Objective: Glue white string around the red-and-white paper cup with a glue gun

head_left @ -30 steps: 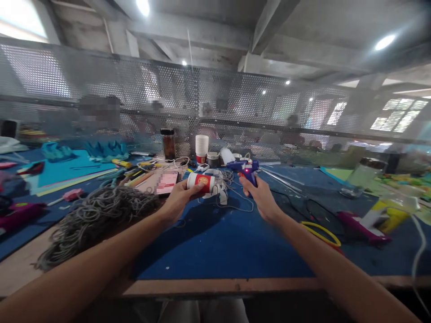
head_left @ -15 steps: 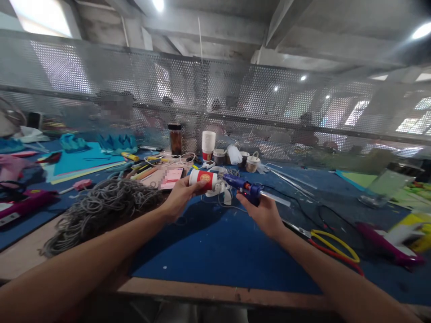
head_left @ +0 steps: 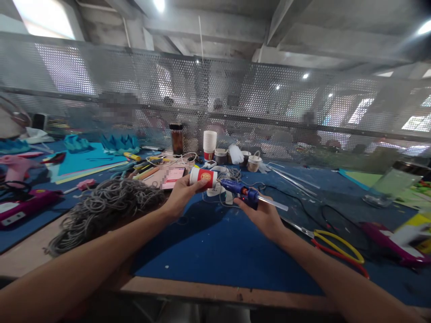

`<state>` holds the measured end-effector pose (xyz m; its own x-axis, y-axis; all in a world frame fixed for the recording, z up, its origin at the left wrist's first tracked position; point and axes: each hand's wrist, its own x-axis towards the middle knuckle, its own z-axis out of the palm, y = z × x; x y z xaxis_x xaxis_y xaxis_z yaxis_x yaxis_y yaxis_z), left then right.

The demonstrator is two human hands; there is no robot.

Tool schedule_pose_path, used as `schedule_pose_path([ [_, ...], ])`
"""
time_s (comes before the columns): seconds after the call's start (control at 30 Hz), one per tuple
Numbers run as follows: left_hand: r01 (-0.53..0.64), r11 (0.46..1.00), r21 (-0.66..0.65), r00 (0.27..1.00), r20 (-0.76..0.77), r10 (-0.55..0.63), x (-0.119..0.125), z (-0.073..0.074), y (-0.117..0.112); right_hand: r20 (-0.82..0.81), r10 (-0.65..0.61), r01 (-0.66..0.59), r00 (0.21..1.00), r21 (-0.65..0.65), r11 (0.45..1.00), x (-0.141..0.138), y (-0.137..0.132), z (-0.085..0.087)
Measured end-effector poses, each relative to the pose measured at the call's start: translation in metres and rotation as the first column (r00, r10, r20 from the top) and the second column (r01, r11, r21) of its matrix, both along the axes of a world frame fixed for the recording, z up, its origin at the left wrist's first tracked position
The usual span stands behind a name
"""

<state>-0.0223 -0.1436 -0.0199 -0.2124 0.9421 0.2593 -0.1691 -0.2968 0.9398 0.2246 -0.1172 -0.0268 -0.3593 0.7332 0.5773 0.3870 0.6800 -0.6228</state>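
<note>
A red and white paper cup lies on its side in the grip of my left hand, its base end facing right. My right hand is wrapped round a blue glue gun, and a clear glue stick juts out of its back. The gun's nozzle points left at the cup's end; whether it touches the cup I cannot tell. Behind the cup, grey cord and a white tag lie on the blue tabletop.
Grey cord is heaped at left beside a phone. Stacked cups, a brown jar and small tubs stand at the back. Scissors, a magenta power strip and a glass jar are on the right.
The glue gun has tilted slightly, its nozzle shifting a little down and left at the cup's end. My left hand keeps the cup in nearly the same place.
</note>
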Motion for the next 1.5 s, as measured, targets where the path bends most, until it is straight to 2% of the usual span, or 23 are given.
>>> schedule_pose_path([
  [0.57,0.004,1.000,-0.014,0.999,-0.032,-0.005,0.0018,0.0039,-0.0021,0.127,-0.044,0.036,0.991,0.059,0.998,0.0028,0.0046,0.0003],
  [0.87,0.002,1.000,-0.012,0.999,-0.046,-0.003,-0.0003,0.0019,-0.0007,0.123,-0.051,0.044,0.991,0.059,0.997,0.0025,0.0066,-0.0036],
  [1.5,0.008,1.000,-0.016,0.999,-0.037,-0.009,0.0002,0.0022,-0.0011,0.206,-0.092,0.072,0.974,0.103,0.992,0.0041,0.0044,-0.0005],
])
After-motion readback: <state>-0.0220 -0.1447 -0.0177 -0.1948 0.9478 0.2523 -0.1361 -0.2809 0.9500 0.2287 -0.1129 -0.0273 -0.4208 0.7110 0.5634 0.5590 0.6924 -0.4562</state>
